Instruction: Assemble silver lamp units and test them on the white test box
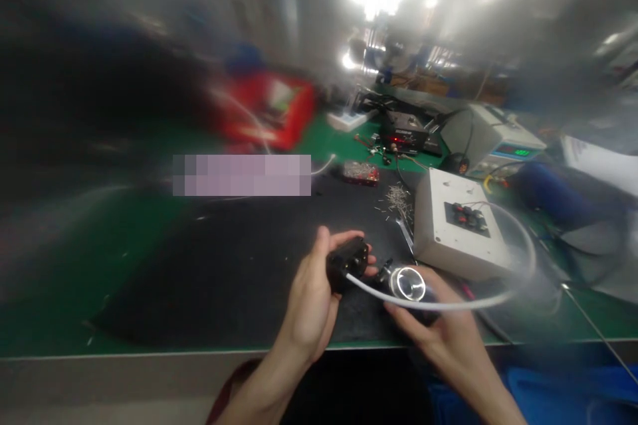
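Just above the table's front edge, my left hand (312, 292) is wrapped round a black block-shaped housing (347, 262), with a white cable (383, 297) coming out of its near end. The cable sweeps right in front of my right hand (443, 319) and loops up by the white box (461, 222). Closed in my right hand is a dark device with a bright, shiny round end (410, 283); its exact kind does not show. A small black part of that device points towards the housing, with a narrow gap between them. Several right fingers are hidden behind the device.
Loose screws or pins (397, 199) lie beside a metal wrench (406, 236) on the black mat (224, 265). Behind are a small red tray (361, 174), a blurred red bin (269, 113), a black powered unit (403, 131) and a power supply with green digits (498, 139).
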### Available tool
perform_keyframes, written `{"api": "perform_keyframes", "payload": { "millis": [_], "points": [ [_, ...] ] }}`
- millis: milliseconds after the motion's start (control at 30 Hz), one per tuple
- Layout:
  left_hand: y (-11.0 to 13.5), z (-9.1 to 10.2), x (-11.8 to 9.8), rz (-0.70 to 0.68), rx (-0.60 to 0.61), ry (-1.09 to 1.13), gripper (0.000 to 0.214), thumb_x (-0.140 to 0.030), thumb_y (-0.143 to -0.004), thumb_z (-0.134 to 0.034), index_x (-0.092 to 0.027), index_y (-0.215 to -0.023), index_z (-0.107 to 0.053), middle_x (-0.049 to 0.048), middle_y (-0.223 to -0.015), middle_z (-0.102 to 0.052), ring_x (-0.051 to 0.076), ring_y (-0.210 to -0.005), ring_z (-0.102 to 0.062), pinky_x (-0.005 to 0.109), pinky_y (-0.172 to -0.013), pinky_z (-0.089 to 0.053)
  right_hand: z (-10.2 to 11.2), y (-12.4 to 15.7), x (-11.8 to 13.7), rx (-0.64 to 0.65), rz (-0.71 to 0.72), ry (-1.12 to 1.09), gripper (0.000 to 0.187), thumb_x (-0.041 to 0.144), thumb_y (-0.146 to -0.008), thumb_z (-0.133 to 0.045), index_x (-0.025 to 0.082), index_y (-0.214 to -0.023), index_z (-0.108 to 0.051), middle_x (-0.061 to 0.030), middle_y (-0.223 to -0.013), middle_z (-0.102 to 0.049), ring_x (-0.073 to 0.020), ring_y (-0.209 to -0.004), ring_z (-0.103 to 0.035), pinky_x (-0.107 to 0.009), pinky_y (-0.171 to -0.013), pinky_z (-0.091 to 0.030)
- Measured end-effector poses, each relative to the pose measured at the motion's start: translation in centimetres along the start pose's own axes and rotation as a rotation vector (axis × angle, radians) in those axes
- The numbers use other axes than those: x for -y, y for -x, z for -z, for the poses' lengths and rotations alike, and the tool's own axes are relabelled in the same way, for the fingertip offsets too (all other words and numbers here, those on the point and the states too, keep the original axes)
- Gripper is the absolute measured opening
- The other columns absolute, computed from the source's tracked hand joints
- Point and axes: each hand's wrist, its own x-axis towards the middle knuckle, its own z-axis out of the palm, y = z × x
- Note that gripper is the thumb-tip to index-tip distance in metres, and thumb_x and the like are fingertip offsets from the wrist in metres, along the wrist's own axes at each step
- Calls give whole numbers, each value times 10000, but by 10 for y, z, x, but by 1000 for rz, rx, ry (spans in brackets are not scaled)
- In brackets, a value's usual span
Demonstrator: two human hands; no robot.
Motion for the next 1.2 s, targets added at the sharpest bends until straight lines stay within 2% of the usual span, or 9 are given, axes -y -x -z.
{"api": "perform_keyframes", "payload": {
  "millis": [100,233,367,500,600,767,933,1067,1200],
  "points": [
    [-1,-1,4,-84,7,-68,549,-593,-1066,-406,-175,-1189,-740,99,-1062,-781,236,-912,-761,336,-881,-570,2,1,5,-13,-62,-52,389,423,-927,-789,249,-1250,-660,-36,-1206,-708,-220,-1070,-696,-300,-918,-576],
    [5,-1,5,-249,16,-289,479,-537,-1100,-374,-247,-1181,-747,49,-1145,-764,231,-1014,-735,356,-945,-543,3,4,8,-81,-29,-83,463,420,-871,-855,302,-1278,-668,12,-1201,-726,-180,-1048,-722,-213,-897,-586],
    [11,-1,4,-370,69,-510,441,-464,-1133,-325,-304,-1179,-734,-9,-1169,-748,183,-1109,-685,309,-998,-478,3,6,6,-36,5,-125,470,372,-881,-855,334,-1307,-659,33,-1207,-720,-147,-1024,-726,-191,-949,-571],
    [12,-2,5,-428,116,-564,428,-411,-1145,-302,-297,-1191,-712,-14,-1168,-720,158,-1101,-659,290,-968,-469,6,6,5,-10,95,-100,486,286,-898,-834,329,-1344,-645,15,-1293,-693,-161,-1154,-687,-204,-1008,-554],
    [12,-1,6,-481,147,-608,400,-365,-1144,-321,-269,-1218,-703,5,-1206,-690,160,-1142,-632,291,-980,-458,8,6,6,9,138,-94,488,254,-903,-824,305,-1351,-638,3,-1300,-690,-158,-1168,-679,-205,-1030,-543],
    [12,0,5,-524,187,-660,404,-335,-1133,-338,-228,-1256,-708,40,-1240,-677,191,-1153,-622,318,-995,-461,9,4,7,39,171,-101,480,208,-909,-806,272,-1355,-640,-4,-1309,-693,-149,-1185,-675,-200,-1071,-515],
    [14,-4,2,-520,193,-734,429,-329,-1122,-325,-203,-1205,-727,68,-1226,-688,218,-1157,-620,325,-1018,-453,10,6,7,50,143,-91,487,241,-904,-821,254,-1358,-646,-17,-1322,-697,-168,-1199,-679,-225,-1092,-511],
    [16,-4,2,-546,211,-760,416,-318,-1123,-327,-208,-1211,-718,58,-1228,-687,205,-1176,-618,315,-1041,-442,10,6,7,51,155,-101,463,253,-915,-812,242,-1350,-653,-27,-1316,-704,-184,-1193,-687,-249,-1085,-524],
    [17,-3,5,-489,203,-766,429,-345,-1131,-310,-230,-1225,-713,37,-1215,-710,193,-1171,-631,305,-1037,-443,8,6,6,60,146,-99,477,250,-914,-817,252,-1358,-645,-15,-1321,-700,-172,-1194,-685,-234,-1093,-507]
  ]
}}
